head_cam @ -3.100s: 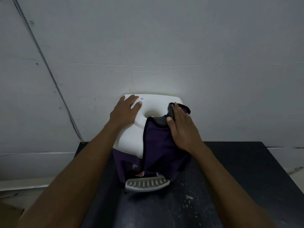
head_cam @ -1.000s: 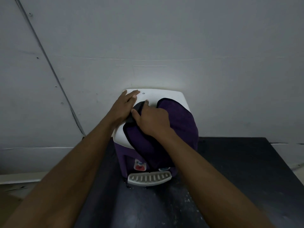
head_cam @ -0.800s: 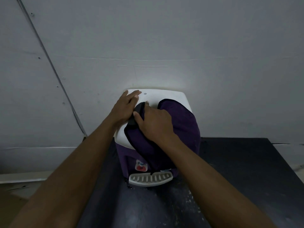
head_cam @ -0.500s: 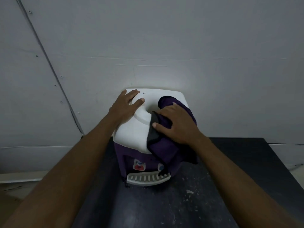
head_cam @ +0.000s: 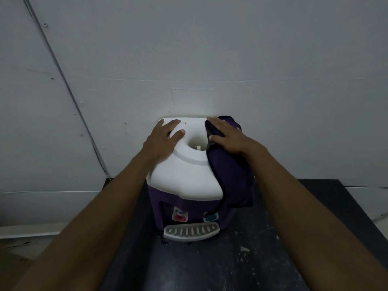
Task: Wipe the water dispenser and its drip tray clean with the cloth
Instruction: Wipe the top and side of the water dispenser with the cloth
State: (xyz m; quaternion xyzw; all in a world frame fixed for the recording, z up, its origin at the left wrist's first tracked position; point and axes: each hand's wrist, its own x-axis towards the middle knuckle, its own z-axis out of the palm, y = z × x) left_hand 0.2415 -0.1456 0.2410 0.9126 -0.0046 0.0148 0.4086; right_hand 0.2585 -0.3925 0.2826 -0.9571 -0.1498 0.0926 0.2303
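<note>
The 1 water dispenser stood at the table's back edge against the wall, with tabletop stretching before its 1 drip tray. Your left hand lay spread on its top's back-left corner. Your right hand pressed 1 cloth flat over the right edge.

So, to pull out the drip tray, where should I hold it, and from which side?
Probably its curved front lip, from the front, your own side. The drip tray juts out from the foot of the water dispenser, so only that edge is free. It lies low on the table, so pinch the lip rather than reach beneath.
</note>
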